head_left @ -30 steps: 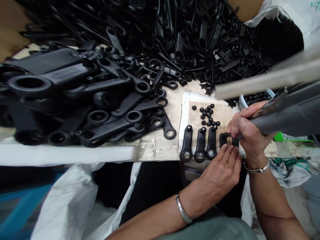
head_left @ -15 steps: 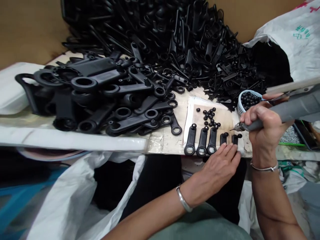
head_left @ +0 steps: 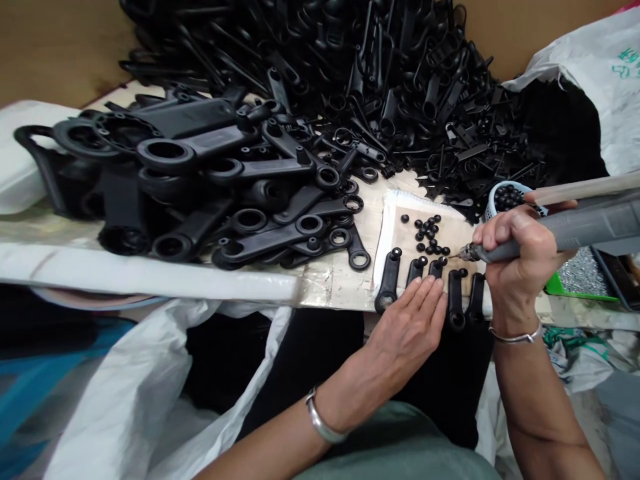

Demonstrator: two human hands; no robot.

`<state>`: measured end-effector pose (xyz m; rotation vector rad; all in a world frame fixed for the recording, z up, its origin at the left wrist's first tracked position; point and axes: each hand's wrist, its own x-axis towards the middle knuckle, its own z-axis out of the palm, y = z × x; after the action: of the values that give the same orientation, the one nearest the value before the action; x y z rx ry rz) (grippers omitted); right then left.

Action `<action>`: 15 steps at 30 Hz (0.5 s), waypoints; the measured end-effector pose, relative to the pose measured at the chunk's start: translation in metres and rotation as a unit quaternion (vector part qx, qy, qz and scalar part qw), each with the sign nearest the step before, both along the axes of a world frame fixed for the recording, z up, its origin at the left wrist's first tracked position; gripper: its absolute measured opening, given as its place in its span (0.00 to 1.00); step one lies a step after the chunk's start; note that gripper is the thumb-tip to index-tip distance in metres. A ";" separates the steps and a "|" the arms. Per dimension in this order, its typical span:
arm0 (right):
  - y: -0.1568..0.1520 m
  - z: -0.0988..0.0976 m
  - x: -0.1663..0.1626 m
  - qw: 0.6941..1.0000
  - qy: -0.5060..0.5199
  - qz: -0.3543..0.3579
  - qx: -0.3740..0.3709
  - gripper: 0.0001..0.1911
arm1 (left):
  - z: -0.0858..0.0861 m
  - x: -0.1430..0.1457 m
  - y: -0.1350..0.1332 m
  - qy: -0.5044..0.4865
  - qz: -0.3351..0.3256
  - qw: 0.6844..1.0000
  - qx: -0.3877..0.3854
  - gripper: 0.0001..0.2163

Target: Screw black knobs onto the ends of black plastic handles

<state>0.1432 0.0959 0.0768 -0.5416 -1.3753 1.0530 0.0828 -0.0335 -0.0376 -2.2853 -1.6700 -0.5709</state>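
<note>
My right hand is wrapped round a grey power screwdriver, its thin bit pointing left, close to the knob end of the third black crank arm in a row. Stretched fingers of my left hand lie flat over the lower ends of that arm and the second crank arm, hiding them. Left of them lies another crank arm; two more, a crank arm and its neighbour, lie to the right. Small black knobs are scattered above the row on a pad.
Large black plastic arms are heaped at left, with a bigger pile of black parts behind. A blue basket holds more knobs. Beside it, a green tray holds small metal pieces. A white sack hangs below the table edge.
My left hand has moved left, from the two rightmost crank arms onto the second and third. The screwdriver's bit has come left to the third arm. The view has shifted slightly.
</note>
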 end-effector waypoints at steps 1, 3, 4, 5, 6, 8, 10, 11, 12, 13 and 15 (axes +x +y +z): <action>0.000 0.000 -0.001 1.000 -0.001 0.001 -0.003 0.09 | 0.002 0.001 0.000 -0.001 0.004 1.000 0.004 0.22; 0.001 -0.001 -0.001 1.000 0.003 0.010 -0.009 0.07 | 0.006 0.002 0.000 -0.001 0.015 1.000 0.009 0.20; 0.001 -0.002 -0.001 1.000 0.004 0.017 -0.011 0.08 | 0.009 0.002 0.000 -0.001 0.021 1.000 0.011 0.20; 0.001 -0.002 0.000 1.000 0.006 0.022 -0.012 0.07 | 0.012 0.002 0.001 -0.001 0.025 1.000 0.011 0.19; 0.001 -0.002 0.000 1.000 0.008 0.026 -0.014 0.08 | 0.014 0.002 0.001 0.000 0.027 1.000 0.011 0.19; 0.001 -0.002 -0.001 0.999 0.011 0.033 -0.022 0.09 | 0.016 0.002 0.002 0.003 0.026 1.000 0.009 0.18; 0.001 -0.003 -0.001 0.998 0.014 0.043 -0.031 0.08 | 0.017 0.003 0.001 0.001 0.025 1.000 -0.002 0.18; 0.001 -0.003 -0.001 0.998 0.016 0.046 -0.034 0.09 | 0.017 0.003 0.001 -0.002 0.024 1.000 -0.007 0.19; 0.000 -0.004 -0.001 0.998 0.016 0.045 -0.033 0.09 | 0.016 0.003 0.001 -0.006 0.023 1.000 -0.010 0.19; 0.000 -0.004 -0.001 0.999 0.014 0.041 -0.029 0.09 | 0.015 0.003 0.000 -0.010 0.022 1.000 -0.012 0.19; 0.000 -0.005 0.000 0.999 0.007 0.028 -0.014 0.10 | 0.013 0.002 -0.001 -0.013 0.017 1.000 -0.010 0.20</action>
<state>0.1432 0.0960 0.0722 -0.5181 -1.3708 1.1203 0.0848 -0.0345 -0.0249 -2.2673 -1.7311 -0.5805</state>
